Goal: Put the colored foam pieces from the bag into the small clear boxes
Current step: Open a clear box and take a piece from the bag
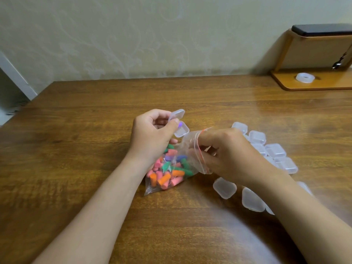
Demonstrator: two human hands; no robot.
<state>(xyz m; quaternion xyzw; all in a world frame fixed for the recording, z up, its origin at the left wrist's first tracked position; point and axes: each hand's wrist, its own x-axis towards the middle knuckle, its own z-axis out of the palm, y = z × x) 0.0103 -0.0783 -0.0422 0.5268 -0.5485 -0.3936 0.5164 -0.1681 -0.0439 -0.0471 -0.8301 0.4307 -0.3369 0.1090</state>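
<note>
Currently | left hand [152, 133] clamped on open small clear plastic box [180, 123] | right hand [231, 155] pinching mouth of clear red-sealed zip bag [188, 143] | risk: pinch slips, coloured foam pieces [165, 172] spill.

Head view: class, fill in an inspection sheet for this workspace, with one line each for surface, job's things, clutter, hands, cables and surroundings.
Surface: brown wooden table.
Job's things: clear bag of foam pieces lies at centre; open box is held above it; a heap of clear boxes lies to the right.
Clutter: tape roll on a wooden stand, with a dark slab on its top.
Hands: left hand grips the open box; right hand pinches the bag's mouth.
Cables: nothing seen.
Surroundings: pale patterned wall behind the table.
</note>
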